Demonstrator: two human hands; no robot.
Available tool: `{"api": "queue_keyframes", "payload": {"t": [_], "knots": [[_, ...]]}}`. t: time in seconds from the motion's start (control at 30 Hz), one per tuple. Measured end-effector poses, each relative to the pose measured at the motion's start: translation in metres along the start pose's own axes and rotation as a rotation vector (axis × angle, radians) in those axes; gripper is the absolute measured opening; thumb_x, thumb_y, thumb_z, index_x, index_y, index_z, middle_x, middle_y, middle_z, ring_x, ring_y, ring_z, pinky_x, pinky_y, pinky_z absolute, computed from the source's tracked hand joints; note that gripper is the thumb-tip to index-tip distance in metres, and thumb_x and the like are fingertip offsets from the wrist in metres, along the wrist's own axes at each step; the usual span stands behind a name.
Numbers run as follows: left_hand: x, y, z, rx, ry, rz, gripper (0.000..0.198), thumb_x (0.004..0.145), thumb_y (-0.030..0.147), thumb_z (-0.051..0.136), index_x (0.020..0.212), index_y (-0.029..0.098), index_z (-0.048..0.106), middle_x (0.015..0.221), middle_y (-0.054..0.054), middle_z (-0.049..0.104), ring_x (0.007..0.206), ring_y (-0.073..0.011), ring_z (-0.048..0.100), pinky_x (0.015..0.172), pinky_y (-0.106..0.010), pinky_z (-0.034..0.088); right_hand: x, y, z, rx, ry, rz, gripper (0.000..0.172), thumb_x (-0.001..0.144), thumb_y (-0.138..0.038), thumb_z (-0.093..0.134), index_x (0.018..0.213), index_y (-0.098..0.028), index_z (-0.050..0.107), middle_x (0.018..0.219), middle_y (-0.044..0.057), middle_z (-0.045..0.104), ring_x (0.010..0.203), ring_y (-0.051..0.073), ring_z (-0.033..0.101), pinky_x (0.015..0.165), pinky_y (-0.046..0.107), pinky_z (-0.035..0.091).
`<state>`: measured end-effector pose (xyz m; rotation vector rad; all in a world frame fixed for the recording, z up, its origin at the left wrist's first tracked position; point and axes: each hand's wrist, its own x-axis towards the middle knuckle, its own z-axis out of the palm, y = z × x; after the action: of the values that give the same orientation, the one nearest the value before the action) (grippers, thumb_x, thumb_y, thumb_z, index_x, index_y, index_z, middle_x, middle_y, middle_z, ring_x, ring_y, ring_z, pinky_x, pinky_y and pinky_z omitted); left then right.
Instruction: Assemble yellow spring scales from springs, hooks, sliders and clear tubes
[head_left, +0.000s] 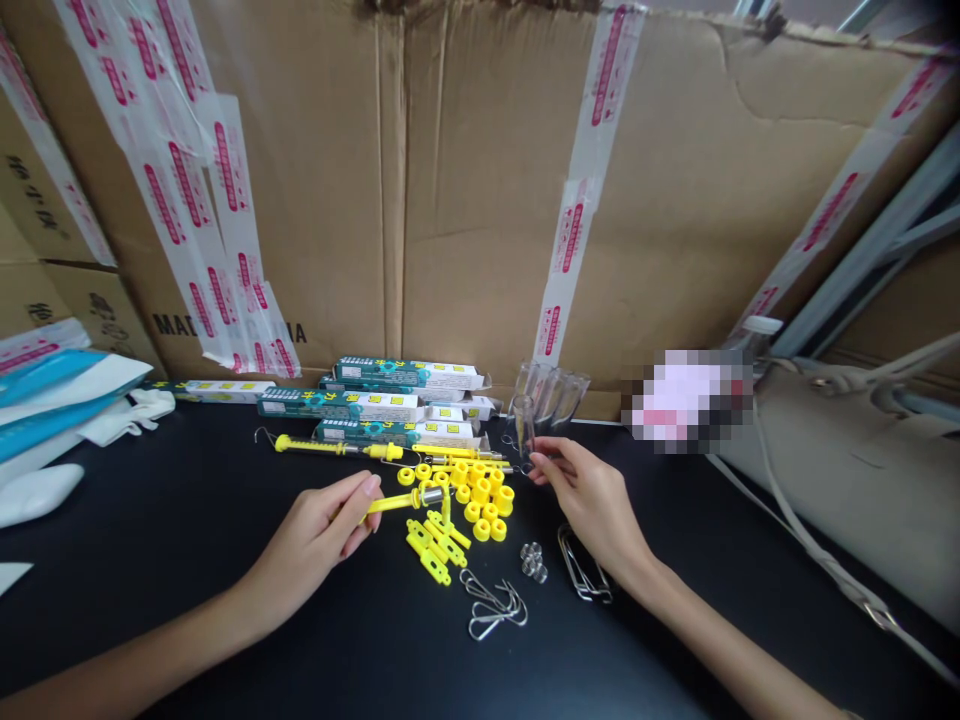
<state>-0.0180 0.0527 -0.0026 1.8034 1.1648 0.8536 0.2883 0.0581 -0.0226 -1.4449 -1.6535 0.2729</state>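
The left fingers (370,490) curl closed around a yellow plastic tube (396,504), while the right fingers (540,470) pinch a clear tube (523,425). On the black surface (225,560), yellow collars (480,505) and wire hooks (491,610) remain loose; one yellow spring scale (337,447) looks assembled, before printed boxes (375,403).

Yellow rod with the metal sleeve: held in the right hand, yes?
No. The head view shows the yellow rod with the metal sleeve in the left hand, not the right hand.
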Motion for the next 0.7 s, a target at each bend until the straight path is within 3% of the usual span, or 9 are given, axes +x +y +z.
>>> {"api": "queue_keyframes", "payload": {"t": [0.13, 0.3, 0.4, 0.57, 0.7], "knots": [[0.0001, -0.0004, -0.0001, 0.002, -0.003, 0.003, 0.05, 0.096, 0.06, 0.038, 0.067, 0.02, 0.05, 0.052, 0.007, 0.037, 0.046, -0.0101, 0.031, 0.042, -0.021, 0.024, 0.0022, 0.0048, 0.0021, -0.013, -0.009, -0.008, 0.027, 0.098, -0.04, 0.049, 0.099, -0.018, 0.064, 0.087, 0.008, 0.073, 0.075, 0.022, 0.073, 0.071, 0.035, 0.062], [0.0013, -0.0005, -0.0003, 0.0, -0.002, 0.004, 0.051, 0.095, 0.061, 0.038, 0.067, 0.02, 0.05, 0.053, 0.007, 0.038, 0.046, -0.0097, 0.031, 0.042, -0.021, 0.024, 0.0035, 0.0086, 0.006, -0.085, -0.047, -0.086, 0.029, 0.096, -0.036, 0.054, 0.112, -0.016, 0.065, 0.099, 0.011, 0.071, 0.078, 0.021, 0.072, 0.076, 0.037, 0.062], [0.0014, -0.0017, -0.0001, 0.001, -0.003, 0.004, 0.051, 0.096, 0.061, 0.038, 0.068, 0.02, 0.05, 0.053, 0.007, 0.038, 0.046, -0.0096, 0.031, 0.043, -0.021, 0.024, 0.0031, 0.0065, 0.0071, -0.156, -0.095, -0.151, 0.029, 0.096, -0.031, 0.053, 0.117, -0.016, 0.066, 0.101, 0.011, 0.068, 0.075, 0.021, 0.07, 0.078, 0.039, 0.061], [0.0018, -0.0035, 0.001, -0.002, -0.003, 0.003, 0.051, 0.095, 0.062, 0.038, 0.068, 0.02, 0.05, 0.054, 0.007, 0.039, 0.047, -0.0095, 0.032, 0.043, -0.021, 0.024, 0.001, 0.0057, 0.0063, -0.268, -0.153, -0.217, 0.034, 0.098, -0.019, 0.044, 0.125, -0.018, 0.064, 0.112, 0.013, 0.063, 0.09, 0.026, 0.071, 0.078, 0.041, 0.061], [0.0016, -0.0026, 0.0007, -0.003, -0.003, 0.006, 0.052, 0.095, 0.063, 0.038, 0.068, 0.02, 0.051, 0.053, 0.007, 0.038, 0.046, -0.0095, 0.031, 0.043, -0.021, 0.024, 0.0009, 0.0084, 0.0037, -0.312, -0.183, -0.26, 0.038, 0.096, -0.01, 0.039, 0.122, -0.018, 0.066, 0.11, 0.013, 0.061, 0.091, 0.024, 0.07, 0.077, 0.04, 0.061]]}}
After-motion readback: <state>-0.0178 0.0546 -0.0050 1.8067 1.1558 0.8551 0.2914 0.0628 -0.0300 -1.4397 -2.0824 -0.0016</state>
